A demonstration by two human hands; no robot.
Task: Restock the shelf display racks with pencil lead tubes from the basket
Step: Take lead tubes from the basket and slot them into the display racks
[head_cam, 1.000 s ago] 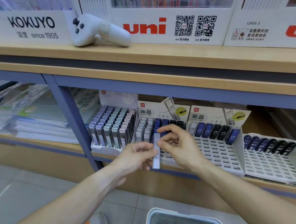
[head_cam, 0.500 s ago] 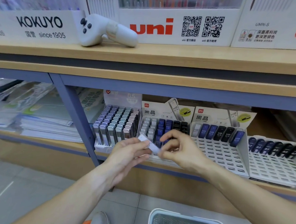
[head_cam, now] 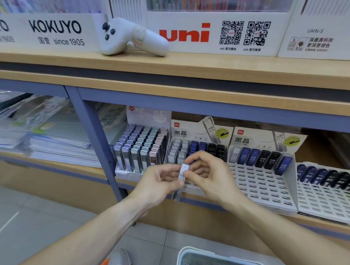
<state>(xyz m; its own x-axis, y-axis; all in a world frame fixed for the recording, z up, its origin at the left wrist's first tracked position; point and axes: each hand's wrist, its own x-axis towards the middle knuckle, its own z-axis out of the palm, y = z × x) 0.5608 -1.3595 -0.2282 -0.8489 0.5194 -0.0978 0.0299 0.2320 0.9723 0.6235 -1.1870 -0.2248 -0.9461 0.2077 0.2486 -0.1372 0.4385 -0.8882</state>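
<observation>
Both hands hold one clear pencil lead tube (head_cam: 182,173) with a white cap, marked HB 0.5, upright in front of the lower shelf. My left hand (head_cam: 161,181) grips its lower left side and my right hand (head_cam: 206,175) pinches it near the cap. Behind them stands a white display rack (head_cam: 197,152) holding white, blue and black tubes. To the right a second rack (head_cam: 261,182) has one row of tubes, and a third rack (head_cam: 328,195) also has one row. The pale basket (head_cam: 221,264) with dark tubes sits on the floor below.
A full rack of pastel tubes (head_cam: 142,148) stands left of the hands, beside a blue shelf post (head_cam: 95,139). Stacked paper pads (head_cam: 46,141) fill the left bay. A white controller (head_cam: 132,37) lies on the upper wooden shelf.
The tube was upright a second ago, tilted sideways between my hands half a second ago, and now stands upright again. The view has shifted slightly left.
</observation>
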